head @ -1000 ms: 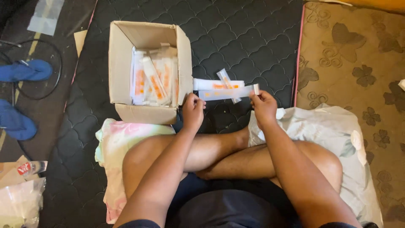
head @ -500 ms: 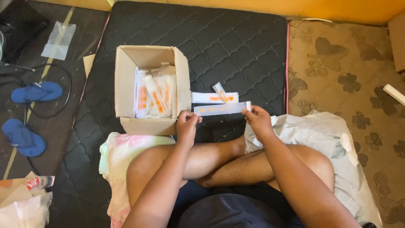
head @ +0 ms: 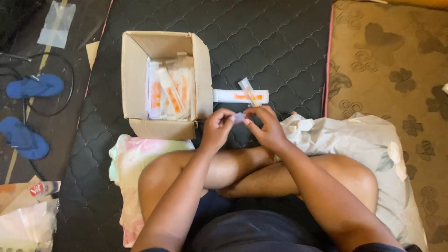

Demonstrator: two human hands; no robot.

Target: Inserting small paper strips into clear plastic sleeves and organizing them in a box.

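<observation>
A: What is held at the centre of the frame?

B: A small pale packet (head: 239, 117) is pinched between the two hands, just above the crossed legs. Only a short piece of it is seen between the fingertips; its end appears turned toward the camera, so its long axis cannot be told for certain.

A: How are the fingers set?

B: The left hand (head: 216, 129) is closed narrowly on the packet's left side, thumb and forefinger meeting on it. The right hand (head: 266, 127) is closed on its right side in the same way. The packet lies between the two sets of fingertips, touched by both; neither hand is nearer.

A: And what is found around it?

B: Just above the hands, a long white box with an orange mark (head: 241, 96) is laid crosswise on the dark quilted mat (head: 280, 42), with a slim sachet (head: 248, 91) resting tilted across it. To the left of that, an open cardboard carton (head: 203, 74) is stood, filled with more white-and-orange packets (head: 169, 88). A pale cloth (head: 354, 140) is spread under the right knee, a floral one (head: 128, 163) under the left. Two blue sandals (head: 28, 112) are seen at the left edge of the frame, well apart.
</observation>
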